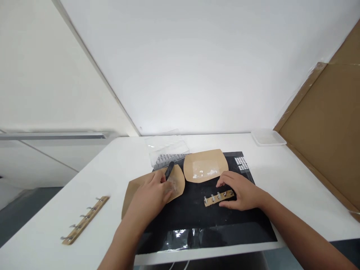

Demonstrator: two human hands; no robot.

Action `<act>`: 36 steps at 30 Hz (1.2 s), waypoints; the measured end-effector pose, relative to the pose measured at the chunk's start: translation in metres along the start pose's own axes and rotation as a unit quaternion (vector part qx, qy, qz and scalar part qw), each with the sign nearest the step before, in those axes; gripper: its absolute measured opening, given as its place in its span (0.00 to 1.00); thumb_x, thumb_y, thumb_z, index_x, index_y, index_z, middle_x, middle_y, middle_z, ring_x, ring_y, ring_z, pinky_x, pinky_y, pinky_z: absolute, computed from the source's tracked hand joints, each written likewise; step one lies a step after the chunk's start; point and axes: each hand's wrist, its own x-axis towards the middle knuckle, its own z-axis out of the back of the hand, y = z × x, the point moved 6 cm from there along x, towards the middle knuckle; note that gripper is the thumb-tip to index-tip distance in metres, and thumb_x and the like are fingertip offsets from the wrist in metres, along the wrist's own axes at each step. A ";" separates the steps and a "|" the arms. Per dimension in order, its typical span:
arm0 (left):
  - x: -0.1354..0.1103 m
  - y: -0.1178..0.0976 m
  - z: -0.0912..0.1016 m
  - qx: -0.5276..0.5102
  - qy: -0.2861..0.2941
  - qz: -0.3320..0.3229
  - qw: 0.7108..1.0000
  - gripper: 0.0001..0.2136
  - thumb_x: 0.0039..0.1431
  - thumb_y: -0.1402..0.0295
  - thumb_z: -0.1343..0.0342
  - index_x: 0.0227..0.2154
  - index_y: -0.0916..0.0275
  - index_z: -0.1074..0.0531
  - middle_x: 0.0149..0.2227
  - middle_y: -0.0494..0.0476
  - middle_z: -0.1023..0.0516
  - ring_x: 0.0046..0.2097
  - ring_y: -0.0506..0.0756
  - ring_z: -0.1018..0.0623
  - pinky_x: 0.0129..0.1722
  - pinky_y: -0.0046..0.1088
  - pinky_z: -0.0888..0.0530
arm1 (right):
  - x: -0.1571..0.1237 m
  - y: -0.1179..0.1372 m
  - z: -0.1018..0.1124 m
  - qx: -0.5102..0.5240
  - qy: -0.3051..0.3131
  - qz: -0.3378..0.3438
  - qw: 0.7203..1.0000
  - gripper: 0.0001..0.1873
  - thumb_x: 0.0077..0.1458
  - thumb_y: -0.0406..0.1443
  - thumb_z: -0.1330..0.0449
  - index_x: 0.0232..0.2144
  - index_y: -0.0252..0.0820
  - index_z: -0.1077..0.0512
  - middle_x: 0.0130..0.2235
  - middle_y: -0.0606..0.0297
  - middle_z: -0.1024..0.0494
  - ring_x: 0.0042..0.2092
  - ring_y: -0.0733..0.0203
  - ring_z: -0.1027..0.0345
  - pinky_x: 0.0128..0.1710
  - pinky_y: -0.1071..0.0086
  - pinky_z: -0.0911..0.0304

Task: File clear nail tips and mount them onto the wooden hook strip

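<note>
My left hand [153,191] rests over a brown kraft pillow box [132,187] with a clear window. A short black stick-like tool [169,169] slants up from between its curled fingers; its lower end is hidden, and its kind does not show. My right hand [239,189] lies on the black mat [188,210], thumb and fingers apart around the right end of a short wooden strip [216,198]. Several small metal hooks stand on that strip. Behind it lies a second windowed kraft pillow box [206,155].
A longer wooden strip with several metal hooks [86,220] lies on the white table at left. Behind the mat are clear plastic bags [168,153] with small metal pieces. A shallow clear tray [268,138] sits at back right, beside a cardboard panel [323,108]. White dot stickers [241,164] mark the mat.
</note>
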 end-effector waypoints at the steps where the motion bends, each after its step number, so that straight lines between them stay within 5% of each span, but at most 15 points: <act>1: 0.001 0.000 0.000 -0.004 -0.001 -0.001 1.000 0.11 0.65 0.64 0.45 0.34 0.55 0.16 0.42 0.62 0.25 0.42 0.64 0.23 0.42 0.40 0.26 | 0.000 0.000 0.000 -0.002 0.001 -0.002 1.000 0.23 0.56 0.42 0.27 0.49 0.45 0.30 0.47 0.59 0.24 0.48 0.52 0.30 0.48 0.59 0.32; 7: 0.003 0.004 0.002 -0.004 -0.016 -0.029 0.999 0.14 0.66 0.63 0.45 0.28 0.56 0.17 0.41 0.62 0.22 0.43 0.65 0.23 0.43 0.42 0.26 | 0.000 0.001 0.001 -0.010 0.007 -0.006 1.000 0.21 0.56 0.41 0.28 0.49 0.45 0.30 0.47 0.59 0.24 0.47 0.52 0.30 0.48 0.59 0.33; 16: 0.001 0.006 0.019 -0.075 -0.004 -0.011 0.997 0.13 0.71 0.60 0.49 0.36 0.56 0.21 0.40 0.57 0.18 0.43 0.62 0.20 0.44 0.37 0.27 | 0.000 -0.001 0.001 -0.017 0.006 -0.017 1.000 0.21 0.56 0.40 0.28 0.49 0.45 0.30 0.47 0.58 0.24 0.47 0.51 0.30 0.48 0.59 0.32; 26: -0.001 0.013 0.021 -0.161 0.009 0.049 0.986 0.15 0.67 0.51 0.43 0.41 0.55 0.17 0.35 0.53 0.16 0.34 0.57 0.19 0.35 0.30 0.28 | 0.000 -0.003 0.002 -0.016 0.003 -0.030 0.999 0.24 0.56 0.41 0.26 0.51 0.46 0.30 0.50 0.59 0.26 0.50 0.50 0.30 0.51 0.58 0.32; 36: -0.002 0.015 0.022 -0.180 0.001 0.070 0.981 0.16 0.65 0.49 0.42 0.34 0.52 0.15 0.33 0.52 0.14 0.32 0.58 0.20 0.34 0.30 0.29 | -0.001 -0.006 0.001 -0.026 0.007 -0.035 0.999 0.24 0.55 0.41 0.26 0.51 0.45 0.29 0.50 0.58 0.25 0.50 0.50 0.30 0.50 0.59 0.32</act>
